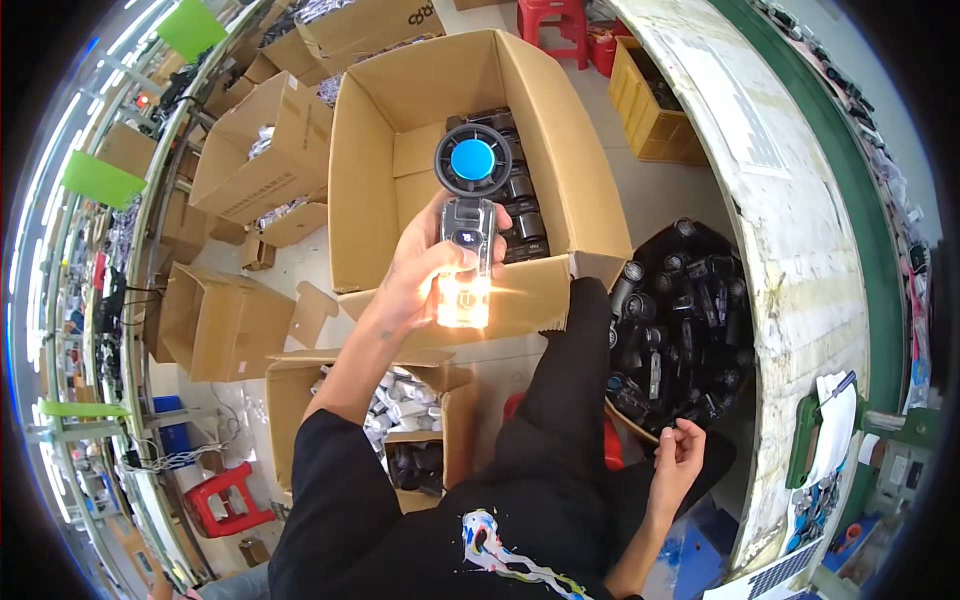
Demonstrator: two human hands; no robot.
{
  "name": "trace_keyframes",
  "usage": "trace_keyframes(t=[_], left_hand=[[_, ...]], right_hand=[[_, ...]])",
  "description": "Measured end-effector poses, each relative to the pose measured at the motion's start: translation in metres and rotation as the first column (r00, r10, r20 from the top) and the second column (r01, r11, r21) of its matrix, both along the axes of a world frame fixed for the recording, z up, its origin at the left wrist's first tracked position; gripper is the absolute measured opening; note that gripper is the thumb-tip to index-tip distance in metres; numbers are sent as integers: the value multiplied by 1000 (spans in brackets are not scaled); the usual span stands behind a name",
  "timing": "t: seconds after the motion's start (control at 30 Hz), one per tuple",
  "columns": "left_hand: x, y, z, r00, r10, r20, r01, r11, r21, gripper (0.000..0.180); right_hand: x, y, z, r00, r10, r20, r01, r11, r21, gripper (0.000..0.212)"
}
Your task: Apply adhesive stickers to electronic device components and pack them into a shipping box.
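Observation:
My left hand is wrapped round a small handheld fan, held up over the near side of a large cardboard box. The fan has a round black head with a blue centre and a small lit display on its dark, clear-looking body. Its lower end glows bright yellow-white. The thumb presses on the front of the body. Lower right, my right hand has its fingers curled in beside the rim of a container heaped with black handheld fans. What its fingertips hold, if anything, is too small to make out.
The large cardboard box has black items along its right inside. A smaller box with white pieces stands near my left elbow. A long worn table edge runs down the right. Red stools, a yellow crate and more cartons stand around.

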State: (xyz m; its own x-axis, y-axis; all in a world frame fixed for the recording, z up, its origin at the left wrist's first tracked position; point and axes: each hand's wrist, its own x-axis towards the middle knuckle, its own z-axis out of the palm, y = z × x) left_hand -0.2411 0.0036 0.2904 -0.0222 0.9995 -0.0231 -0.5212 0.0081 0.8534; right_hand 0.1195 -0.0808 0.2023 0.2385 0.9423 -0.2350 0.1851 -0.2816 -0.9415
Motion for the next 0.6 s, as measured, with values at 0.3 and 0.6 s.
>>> trace_keyframes(t=[0.3,0.6], left_hand=[[15,-6,12,999,-31,9,30,998,57,60],[22,-10,15,997,-66,33,64,995,70,65]], right_hand=[[14,-15,-17,997,-5,77,2,999,39,15],[15,-21,-14,1000,-5,30,6,999,-38,12]])
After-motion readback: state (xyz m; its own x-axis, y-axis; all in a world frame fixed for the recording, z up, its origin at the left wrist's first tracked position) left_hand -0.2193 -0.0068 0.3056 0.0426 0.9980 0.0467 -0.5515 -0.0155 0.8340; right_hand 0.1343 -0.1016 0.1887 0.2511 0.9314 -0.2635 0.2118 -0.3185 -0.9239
